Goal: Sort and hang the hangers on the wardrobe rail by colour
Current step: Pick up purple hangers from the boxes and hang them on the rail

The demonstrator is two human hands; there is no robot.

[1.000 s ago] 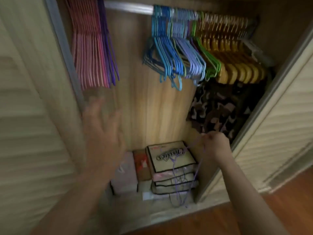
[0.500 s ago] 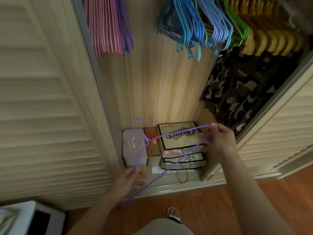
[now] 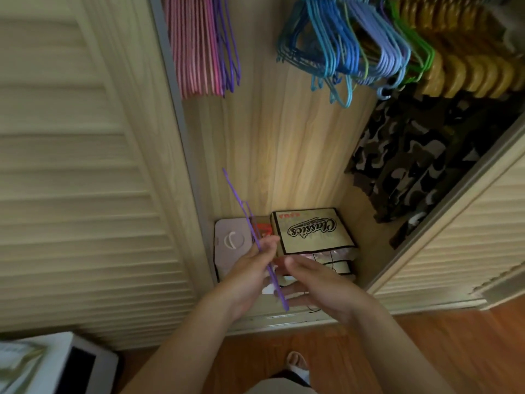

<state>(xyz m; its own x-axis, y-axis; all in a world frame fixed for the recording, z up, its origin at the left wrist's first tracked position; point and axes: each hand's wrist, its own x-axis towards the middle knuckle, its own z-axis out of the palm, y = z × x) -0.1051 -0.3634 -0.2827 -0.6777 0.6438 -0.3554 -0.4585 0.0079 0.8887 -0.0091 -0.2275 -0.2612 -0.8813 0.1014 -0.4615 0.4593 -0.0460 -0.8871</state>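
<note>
Purple hanger (image 3: pixel 257 243) now turned edge-on and upright, no longer stretched flat between two hands as half a second ago. Left hand (image 3: pixel 250 275) pinches its wire near the middle. Right hand (image 3: pixel 318 282) off its far end, fingers loose and straight, holding nothing, just beside the lower tip. Means a hand-over: one hanger gathered up, ready to lift to the purple few above.

Just behind the hands, at the wardrobe floor's front edge: a pale case (image 3: pixel 231 243) in the left corner, a printed box (image 3: pixel 312 230) stacked beside it. Hook end rises above them, close to the left door frame (image 3: pixel 181 137).

Farther up, open back panel between the groups, the widest lane for lifting. Pink hangers (image 3: pixel 193 46) with purple hangers (image 3: pixel 227 44) hard against the left frame; blue hangers (image 3: pixel 335 49), green and yellow ones farther right, over a camouflage garment (image 3: pixel 412 163). Rail itself out of view.
</note>
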